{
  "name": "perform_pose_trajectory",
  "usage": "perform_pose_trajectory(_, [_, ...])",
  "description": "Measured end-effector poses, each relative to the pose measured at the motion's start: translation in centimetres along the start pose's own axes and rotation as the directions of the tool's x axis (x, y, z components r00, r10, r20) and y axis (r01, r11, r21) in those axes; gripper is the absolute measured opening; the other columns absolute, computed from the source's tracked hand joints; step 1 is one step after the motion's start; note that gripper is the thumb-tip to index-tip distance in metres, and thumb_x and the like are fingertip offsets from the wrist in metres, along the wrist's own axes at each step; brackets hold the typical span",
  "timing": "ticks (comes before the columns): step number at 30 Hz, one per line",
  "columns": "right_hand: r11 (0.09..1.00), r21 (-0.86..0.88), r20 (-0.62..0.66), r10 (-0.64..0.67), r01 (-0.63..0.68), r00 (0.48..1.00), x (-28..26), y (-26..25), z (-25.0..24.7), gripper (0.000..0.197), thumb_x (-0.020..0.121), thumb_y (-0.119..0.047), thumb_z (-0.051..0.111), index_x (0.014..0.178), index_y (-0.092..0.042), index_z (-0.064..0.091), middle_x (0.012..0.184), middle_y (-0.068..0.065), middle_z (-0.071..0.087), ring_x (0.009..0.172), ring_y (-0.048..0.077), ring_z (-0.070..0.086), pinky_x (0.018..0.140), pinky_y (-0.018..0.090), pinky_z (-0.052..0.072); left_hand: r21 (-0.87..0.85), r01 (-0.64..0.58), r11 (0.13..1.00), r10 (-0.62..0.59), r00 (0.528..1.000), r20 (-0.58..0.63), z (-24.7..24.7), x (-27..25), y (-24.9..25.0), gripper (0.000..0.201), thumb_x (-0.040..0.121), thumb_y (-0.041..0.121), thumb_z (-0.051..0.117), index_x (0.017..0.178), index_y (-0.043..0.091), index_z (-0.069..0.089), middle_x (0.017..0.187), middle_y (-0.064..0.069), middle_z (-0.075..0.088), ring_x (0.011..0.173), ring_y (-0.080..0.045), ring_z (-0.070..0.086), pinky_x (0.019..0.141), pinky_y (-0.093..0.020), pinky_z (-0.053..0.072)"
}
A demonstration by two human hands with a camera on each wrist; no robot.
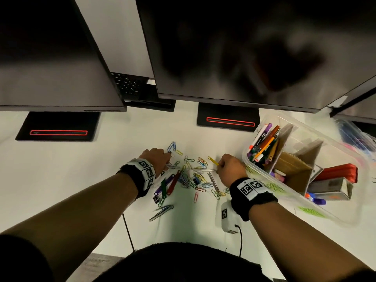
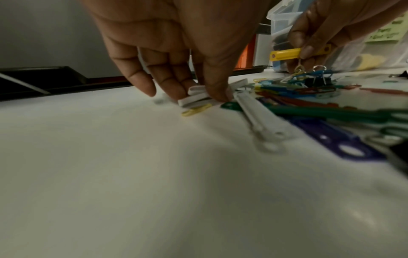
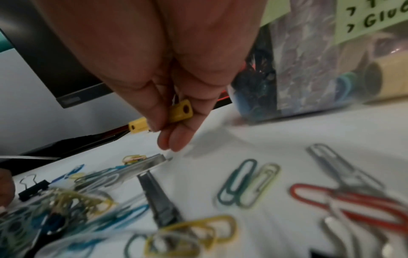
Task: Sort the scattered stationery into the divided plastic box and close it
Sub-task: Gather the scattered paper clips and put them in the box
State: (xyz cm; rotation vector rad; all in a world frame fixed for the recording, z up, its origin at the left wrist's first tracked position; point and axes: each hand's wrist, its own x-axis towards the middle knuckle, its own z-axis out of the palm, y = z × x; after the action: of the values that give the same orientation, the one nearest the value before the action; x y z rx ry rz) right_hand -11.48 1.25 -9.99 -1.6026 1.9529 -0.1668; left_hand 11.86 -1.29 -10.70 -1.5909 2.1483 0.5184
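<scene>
Coloured paper clips [image 1: 195,176] and plastic fastener strips [image 1: 168,185] lie scattered on the white desk. My left hand [image 1: 169,161] reaches down at the pile's left edge and pinches a few white strips [image 2: 194,100] between thumb and fingertips, right on the desk surface. My right hand [image 1: 218,165] is at the pile's right side and holds a yellow fastener strip [image 3: 176,113] between thumb and fingers, just above the clips. The clear divided box [image 1: 309,131] stands open to the right of my right hand, with pens [image 1: 264,143] in its near-left compartment.
Two dark monitors overhang the desk, with their black stands [image 1: 59,127] [image 1: 228,118] behind the pile. A white device with a cable [image 1: 226,217] sits under my right wrist. Metal clips [image 1: 161,212] lie near the desk's front. Another clear container [image 1: 356,137] is at far right.
</scene>
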Motion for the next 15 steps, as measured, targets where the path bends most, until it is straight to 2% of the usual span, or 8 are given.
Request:
perform_pose_trajectory(1, [1.0,0.006,0.004,0.005,-0.005,1.0,-0.2,0.0,0.1,0.01,0.085,-0.001,0.052,0.088,-0.011,0.052,0.098,0.017,0.066,0.093,0.033,0.061,0.074,0.029,0.045,0.006,0.0,1.0,0.0,1.0,-0.002,0.1,0.0,0.1,0.025,0.094,0.033,0.044,0.115,0.019,0.05,0.119,-0.005,0.053,0.113,-0.026,0.049,0.094,-0.036,0.038])
perform_pose_trajectory(3, [1.0,0.007,0.045,0.013,-0.013,0.999,-0.4,0.0,0.6,0.026,0.084,0.002,0.047,0.109,-0.007,0.052,0.106,0.018,0.064,0.1,0.035,0.059,0.079,0.031,0.046,-0.01,0.011,1.0,-0.011,1.0,-0.007,0.2,-0.2,0.2,0.025,0.095,0.031,0.044,0.115,0.018,0.05,0.121,-0.006,0.052,0.115,-0.026,0.047,0.096,-0.037,0.037])
perform_pose_trajectory(6, [0.999,-0.036,0.109,0.001,0.003,0.994,-0.8,0.2,1.2,0.043,0.086,-0.002,0.047,0.129,-0.007,0.043,0.121,0.019,0.056,0.111,0.033,0.053,0.089,0.029,0.042,-0.047,0.013,0.999,-0.014,0.999,-0.035,-0.1,-0.6,0.3,0.027,0.094,0.033,0.048,0.116,0.017,0.052,0.123,-0.005,0.05,0.117,-0.024,0.045,0.096,-0.037,0.039])
perform_pose_trajectory(10, [0.993,-0.113,0.157,-0.007,0.025,0.988,-1.0,0.5,2.1,0.05,0.084,-0.018,0.063,0.129,-0.01,0.043,0.126,0.015,0.051,0.116,0.029,0.05,0.095,0.029,0.041,-0.111,0.012,0.994,-0.021,0.997,-0.075,-0.9,-1.2,0.0,0.031,0.091,0.035,0.055,0.116,0.018,0.056,0.129,-0.003,0.048,0.121,-0.022,0.042,0.099,-0.034,0.041])
perform_pose_trajectory(12, [0.987,-0.16,0.148,0.011,0.013,0.989,-0.8,0.3,2.3,0.042,0.085,-0.019,0.062,0.122,-0.006,0.047,0.123,0.016,0.055,0.113,0.029,0.052,0.091,0.03,0.042,-0.161,0.039,0.986,-0.046,0.998,-0.04,-1.3,-1.5,-0.2,0.031,0.092,0.034,0.054,0.118,0.016,0.055,0.13,-0.005,0.051,0.121,-0.023,0.044,0.1,-0.033,0.041])
perform_pose_trajectory(15, [0.972,-0.23,0.137,0.088,-0.055,0.987,-0.6,-0.1,2.1,0.029,0.09,-0.02,0.054,0.114,-0.003,0.055,0.12,0.015,0.06,0.111,0.029,0.056,0.089,0.03,0.045,-0.241,0.084,0.967,-0.091,0.996,-0.021,-1.8,-2.0,-0.3,0.031,0.093,0.032,0.053,0.119,0.015,0.053,0.126,-0.007,0.056,0.117,-0.024,0.05,0.095,-0.032,0.041])
